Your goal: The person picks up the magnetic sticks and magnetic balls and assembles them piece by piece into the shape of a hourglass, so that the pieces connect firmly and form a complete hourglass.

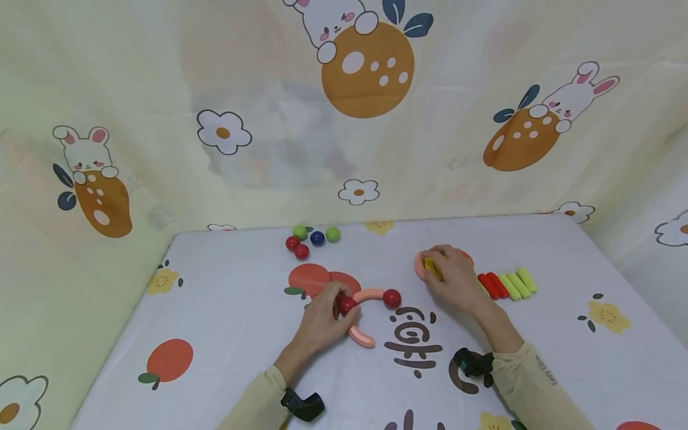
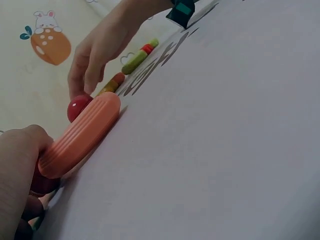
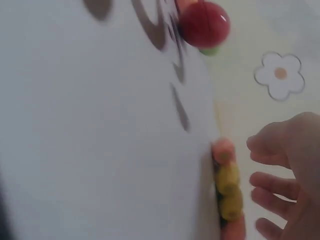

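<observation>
My left hand holds a red ball between thumb and fingers. Two curved pink pieces meet at that ball: an upper one and a lower one. A second red ball sits at the upper piece's far end. Ridges along one pink piece show close up in the left wrist view. My right hand hovers over a group of pink and yellow pieces. In the right wrist view its fingers are spread, a little apart from the yellow pieces.
Short red sticks and light green sticks lie in a row right of my right hand. Toward the back are green balls, a blue ball and red balls. A printed cloth covers the table.
</observation>
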